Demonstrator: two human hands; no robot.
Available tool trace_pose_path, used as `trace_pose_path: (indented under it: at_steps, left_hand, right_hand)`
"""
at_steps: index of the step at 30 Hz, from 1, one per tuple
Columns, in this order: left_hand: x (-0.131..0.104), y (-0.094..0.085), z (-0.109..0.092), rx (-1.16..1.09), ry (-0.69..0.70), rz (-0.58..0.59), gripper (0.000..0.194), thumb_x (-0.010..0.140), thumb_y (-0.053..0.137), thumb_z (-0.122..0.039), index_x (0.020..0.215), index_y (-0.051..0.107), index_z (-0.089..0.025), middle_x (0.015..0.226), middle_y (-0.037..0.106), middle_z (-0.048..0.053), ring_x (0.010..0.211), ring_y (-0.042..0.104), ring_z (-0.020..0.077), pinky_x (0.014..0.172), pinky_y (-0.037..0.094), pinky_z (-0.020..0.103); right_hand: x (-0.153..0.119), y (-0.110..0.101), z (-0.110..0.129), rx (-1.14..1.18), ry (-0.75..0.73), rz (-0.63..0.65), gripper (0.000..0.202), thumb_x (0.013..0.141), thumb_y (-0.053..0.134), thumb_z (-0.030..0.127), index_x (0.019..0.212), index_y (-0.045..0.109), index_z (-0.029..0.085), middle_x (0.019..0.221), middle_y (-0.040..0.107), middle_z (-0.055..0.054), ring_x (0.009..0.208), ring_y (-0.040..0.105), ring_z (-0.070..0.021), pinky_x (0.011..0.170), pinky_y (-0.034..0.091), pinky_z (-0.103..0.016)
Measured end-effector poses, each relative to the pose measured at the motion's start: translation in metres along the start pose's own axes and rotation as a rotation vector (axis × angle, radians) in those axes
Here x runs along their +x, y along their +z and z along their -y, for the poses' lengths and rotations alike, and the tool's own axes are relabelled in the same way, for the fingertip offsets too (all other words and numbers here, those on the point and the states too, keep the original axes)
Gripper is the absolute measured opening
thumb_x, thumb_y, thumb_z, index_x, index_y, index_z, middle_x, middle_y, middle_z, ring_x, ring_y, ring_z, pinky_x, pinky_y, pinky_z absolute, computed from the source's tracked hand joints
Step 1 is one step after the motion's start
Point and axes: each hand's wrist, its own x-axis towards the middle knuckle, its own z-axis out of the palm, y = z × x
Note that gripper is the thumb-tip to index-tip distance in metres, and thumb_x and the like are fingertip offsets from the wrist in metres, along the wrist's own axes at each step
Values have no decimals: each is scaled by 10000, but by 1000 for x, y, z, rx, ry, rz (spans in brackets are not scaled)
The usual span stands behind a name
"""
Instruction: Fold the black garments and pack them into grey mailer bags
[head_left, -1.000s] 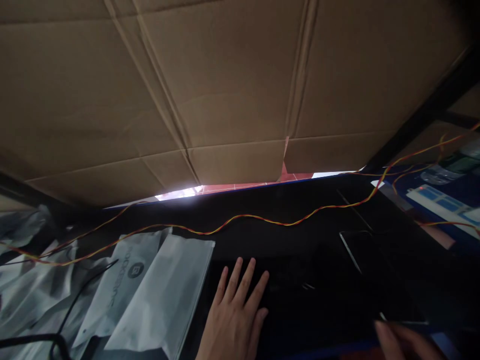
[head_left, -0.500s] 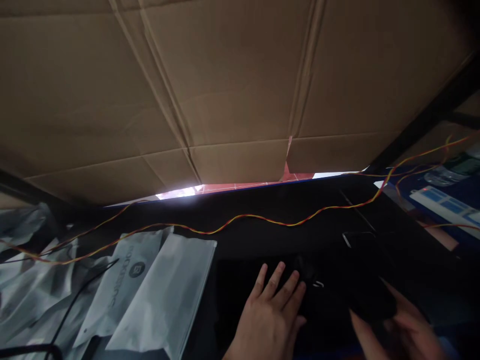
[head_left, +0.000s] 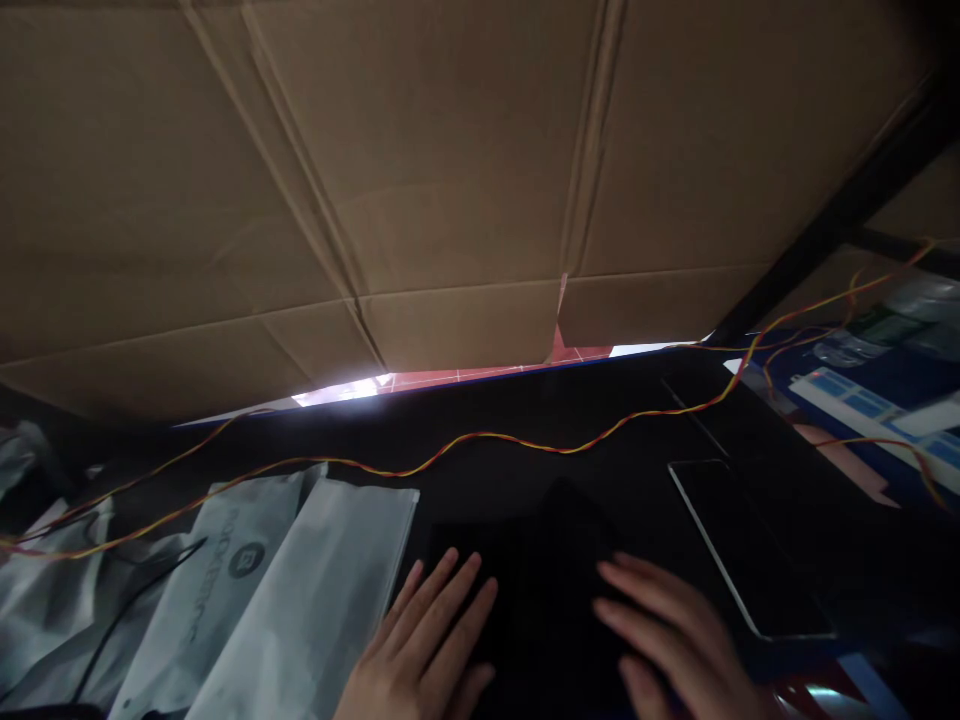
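My left hand (head_left: 427,640) lies flat with its fingers spread on the left part of a flat black item (head_left: 540,610), whose kind I cannot make out in the dark. Across from it, my right hand (head_left: 675,640) rests at the item's right side, fingers stretched out and apart. To the right of that hand lies a flat dark phone-like slab (head_left: 765,560) with a thin pale rim. Pale zip pouches (head_left: 315,590) are beside my left hand, one of them with a printed round logo.
A twisted red and yellow wire (head_left: 480,437) runs across the black surface (head_left: 525,480). Behind it stands a cardboard sheet (head_left: 450,180). At the right are a white and blue printed sheet (head_left: 847,395), a clear plastic bottle (head_left: 900,320) and a dark frame bar (head_left: 810,235).
My left hand has slid left across the black item. My right hand has also moved left, away from the phone-like slab, which now shows more fully. The view has shifted slightly.
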Motion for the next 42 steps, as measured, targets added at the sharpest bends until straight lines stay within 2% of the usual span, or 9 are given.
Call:
trace_pose_path:
  at_steps: [3,6,13,19,24,27,30,38,42]
  left_hand:
    - [-6,15,-9,-38,-10,22,534,1082,586,-371,1584,561,-190,1558,635,99,1416,643,284,1093,623,417]
    - [-8,24,-14,-53,-16,20,495,1097,560,-370,1547,593,-167,1533,657,101,1415,643,283,1108,613,410]
    - [2,24,-18,-70,-81,-30,463,1117,515,-370,1526,595,-168,1529,667,73,1470,602,276,1129,602,423]
    - [2,23,-24,-152,-137,-42,614,1142,443,-473,1618,443,-86,1561,632,137,1484,588,254,1136,585,349]
    - [0,23,-29,-285,-329,-97,583,1114,386,-153,1692,318,-135,1606,594,120,1472,594,146,1160,540,260]
    - [-4,25,-25,-312,-360,-139,584,1095,388,-125,1675,373,-189,1584,620,85,1450,611,123,1139,541,226]
    - [-7,25,-23,-288,-330,-164,561,1087,416,-134,1644,436,-199,1601,605,75,1480,584,132,1167,518,234]
    - [-7,14,-21,-144,-192,-153,496,1071,498,-157,1566,530,-169,1608,597,65,1559,505,190,1263,477,341]
    - [-29,-12,5,-2,-292,-192,358,1074,548,-265,1417,643,-224,1444,712,47,1392,657,218,1114,608,342]
  right_hand:
    - [-20,2,-10,-121,396,-81,372,1078,621,520,1326,643,243,1193,749,-120,999,773,-279,743,685,-390]
    - [-25,11,-13,-113,454,26,494,1005,673,687,1216,686,240,1101,763,-107,913,787,-290,673,690,-386]
    - [-8,15,-7,189,633,46,322,1041,663,573,1126,659,262,1007,799,-34,851,816,-213,606,636,-213]
    - [9,-10,1,-93,288,-96,246,1056,629,397,1271,699,300,1266,769,-51,1053,783,-267,802,671,-384]
    - [28,22,35,-199,-72,88,317,1029,646,375,1303,752,255,1333,756,-69,931,760,-274,647,610,-385]
    - [29,43,51,-146,-158,122,424,1077,594,537,1316,764,231,1298,779,-55,851,743,-241,577,577,-348]
    - [28,41,54,-126,-190,74,337,1117,561,404,1368,748,278,1397,744,25,940,738,-196,746,620,-322]
    - [28,57,47,-290,-210,134,507,998,536,238,1470,668,108,1649,526,-105,1443,604,-377,1011,641,-519]
    - [25,46,35,-124,-236,298,770,1021,668,420,1689,439,112,1732,380,-106,1556,480,-392,1097,624,-525]
